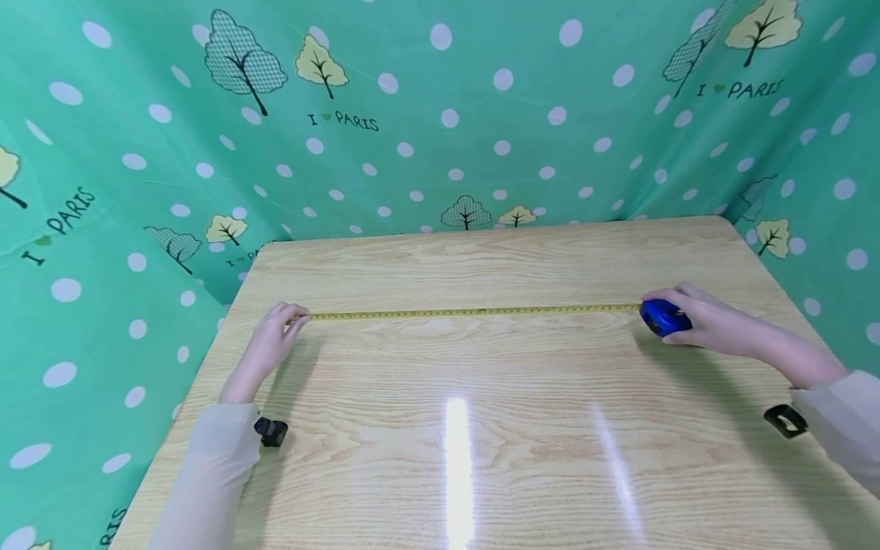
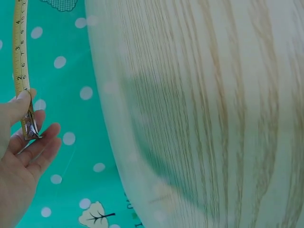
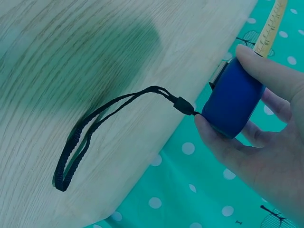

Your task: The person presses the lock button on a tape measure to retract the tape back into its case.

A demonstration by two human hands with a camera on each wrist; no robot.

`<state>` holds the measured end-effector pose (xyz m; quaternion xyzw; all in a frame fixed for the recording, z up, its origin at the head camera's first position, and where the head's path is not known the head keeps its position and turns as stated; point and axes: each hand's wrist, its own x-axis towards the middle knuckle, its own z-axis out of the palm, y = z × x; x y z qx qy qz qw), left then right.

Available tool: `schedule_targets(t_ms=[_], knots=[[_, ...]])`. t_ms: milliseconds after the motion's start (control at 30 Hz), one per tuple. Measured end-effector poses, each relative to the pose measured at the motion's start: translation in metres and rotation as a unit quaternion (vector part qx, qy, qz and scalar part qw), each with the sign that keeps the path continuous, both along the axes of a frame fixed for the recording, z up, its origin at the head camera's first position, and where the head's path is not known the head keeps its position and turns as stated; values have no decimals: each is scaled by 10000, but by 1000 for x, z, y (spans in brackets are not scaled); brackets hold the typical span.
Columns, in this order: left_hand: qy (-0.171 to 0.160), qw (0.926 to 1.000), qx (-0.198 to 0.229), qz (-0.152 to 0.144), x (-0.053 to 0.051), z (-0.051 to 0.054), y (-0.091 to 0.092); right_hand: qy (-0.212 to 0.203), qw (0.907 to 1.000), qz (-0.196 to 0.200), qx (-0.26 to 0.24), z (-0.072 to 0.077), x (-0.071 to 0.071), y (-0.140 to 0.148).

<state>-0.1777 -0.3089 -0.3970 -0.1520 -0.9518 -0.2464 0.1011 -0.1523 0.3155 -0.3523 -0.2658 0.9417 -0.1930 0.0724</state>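
A tape measure is spanning the worktop (image 1: 385, 382) from side to side, its long axis running almost parallel to the far edge and lying closer to that edge than to the near one. The blade (image 1: 474, 312) is stretching straight between the two hands, so each is touching its own end: the left hand (image 1: 270, 340) is pinching the tip near the left edge, thumb above and fingers below, with the metal hook (image 2: 32, 133) sticking out just past the thumb. The right hand (image 1: 715, 325) is gripping the blue case (image 1: 664, 317) towards the right edge, and the blade is leaving the case leftwards, straight at the left hand. Whether the blade is touching the wood, I cannot tell. A black strap (image 3: 73, 138) is hanging in a loop from the case.

As for writing, the blade is showing 2, 3 and 4 along one side and a run from 5 to 10 along the other in the left wrist view. The green curtain (image 1: 412, 84) behind the far edge is repeating "I PARIS" with a small heart between the words. No brand is showing legibly on the case
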Motion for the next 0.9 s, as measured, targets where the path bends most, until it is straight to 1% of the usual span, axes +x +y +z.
schedule_targets(t_ms=[167,500,900], knots=[[-71,10000,-11,-38,-1,0,4,-85,10000,-42,-25,0,-1,-3],[45,9999,-45,-146,-2,2,11,-152,9998,-66,-83,2,-2,-11],[-52,9998,-36,-196,-2,5,18,-160,9997,-67,-159,2,-3,-18]])
